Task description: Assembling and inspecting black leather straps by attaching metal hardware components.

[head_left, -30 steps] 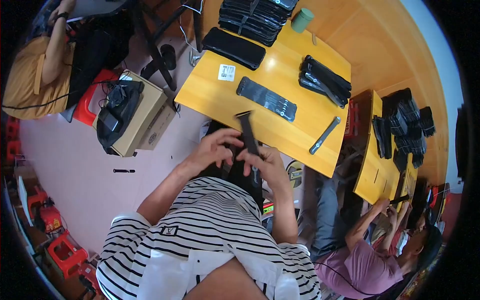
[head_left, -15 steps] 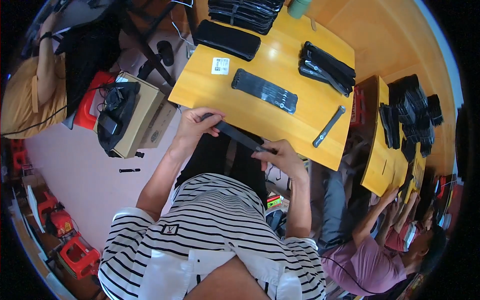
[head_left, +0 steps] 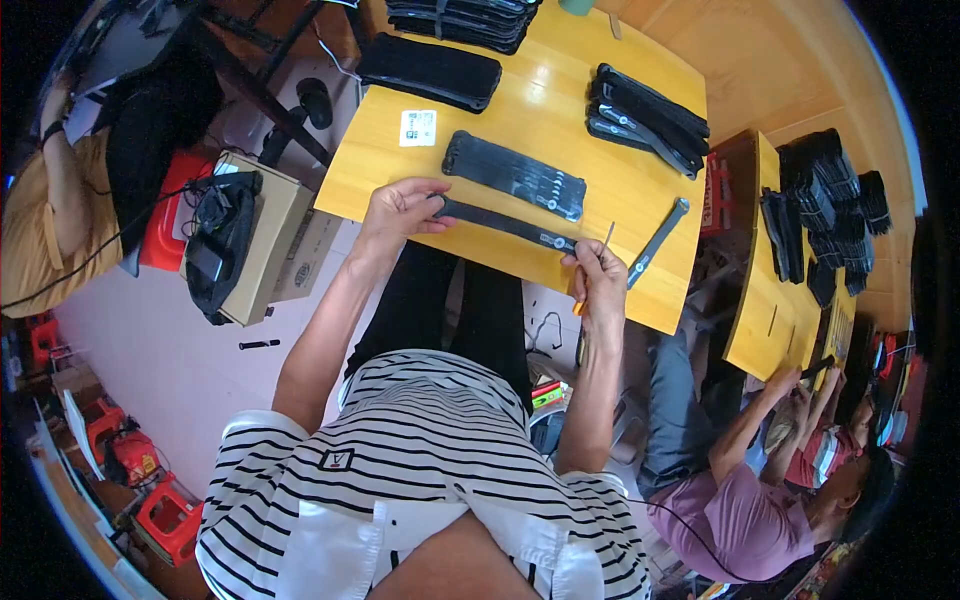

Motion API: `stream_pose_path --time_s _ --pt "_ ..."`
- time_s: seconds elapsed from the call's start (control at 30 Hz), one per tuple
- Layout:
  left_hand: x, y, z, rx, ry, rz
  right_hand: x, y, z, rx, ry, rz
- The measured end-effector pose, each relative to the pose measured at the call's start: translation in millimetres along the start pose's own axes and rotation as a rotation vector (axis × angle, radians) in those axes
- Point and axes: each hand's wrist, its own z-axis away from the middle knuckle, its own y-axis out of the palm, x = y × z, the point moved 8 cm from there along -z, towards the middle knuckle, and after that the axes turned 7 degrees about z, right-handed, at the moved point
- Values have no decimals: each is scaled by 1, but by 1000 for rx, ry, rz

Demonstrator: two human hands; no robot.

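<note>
In the head view, my left hand (head_left: 400, 212) pinches one end of a long black strip (head_left: 500, 223), and my right hand (head_left: 598, 268) closes on the other end, so the strip lies stretched between them along the near edge of the yellow counter (head_left: 520, 105). The right hand also holds a thin pale stick (head_left: 604, 240) that points up from its fingers.

I think the strip can slip off the counter edge toward my lap if one hand loosens, because only a little of the counter carries it. The stick can also catch the wrench (head_left: 655, 243) that lies just beyond the right hand and push it toward the edge.

Just past the strip lies a flat black pouch (head_left: 514, 174) with small bright pieces on it; I cannot tell what they are. To the left of my left hand, on the floor, an open cardboard box (head_left: 275, 240) carries a black bag (head_left: 220, 240) on top; what lies inside the box is hidden.
</note>
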Motion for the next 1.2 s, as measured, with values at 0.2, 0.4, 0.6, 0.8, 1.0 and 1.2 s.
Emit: stream_pose_path --time_s 0.2,0.4,0.6,0.8,1.0,1.2 --pt "5 -10 -38 -8 -4 -125 -7 -10 -25 -160 -38 91" --pt "10 -16 -61 -85 65 -303 -3 -15 -40 -282 -226 257" --pt "9 -17 -71 -96 212 -418 0 -15 -41 -320 -244 337" --pt "10 -20 -77 -134 286 -512 4 -15 -43 -378 -255 438" --pt "7 -18 -76 -160 349 -589 2 -18 -45 -435 -248 513" --pt "5 -19 -75 -191 347 -623 0 -17 -48 -434 -212 571"
